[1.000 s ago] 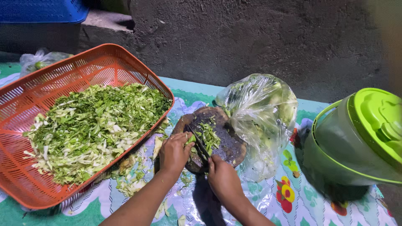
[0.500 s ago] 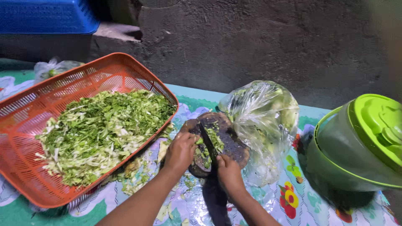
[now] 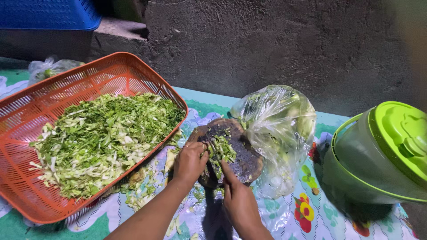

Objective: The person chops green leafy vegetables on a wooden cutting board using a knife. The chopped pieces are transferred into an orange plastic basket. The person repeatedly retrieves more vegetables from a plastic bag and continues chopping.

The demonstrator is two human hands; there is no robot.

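Note:
A round dark wooden chopping block point(image 3: 249, 160) lies on the flowered cloth, with a small heap of chopped green leaves point(image 3: 223, 150) on it. My left hand point(image 3: 190, 162) rests on the block's left side, fingers curled against the leaves. My right hand point(image 3: 239, 202) grips a dark knife point(image 3: 212, 159) whose blade lies between the two hands, on the leaves. To the left stands a large orange plastic basket point(image 3: 33, 111) holding a big pile of shredded cabbage and greens point(image 3: 102, 138).
A clear plastic bag of vegetables point(image 3: 280, 129) leans behind the block. A green lidded container point(image 3: 382, 151) stands at the right. Scraps point(image 3: 142, 184) litter the cloth by the basket. A blue crate point(image 3: 44, 13) and another bag point(image 3: 46, 69) sit at back left, a rough wall behind.
The view has shifted slightly. My hands stay on the block, the right hand drawing a bit nearer me while the knife works through the leaves.

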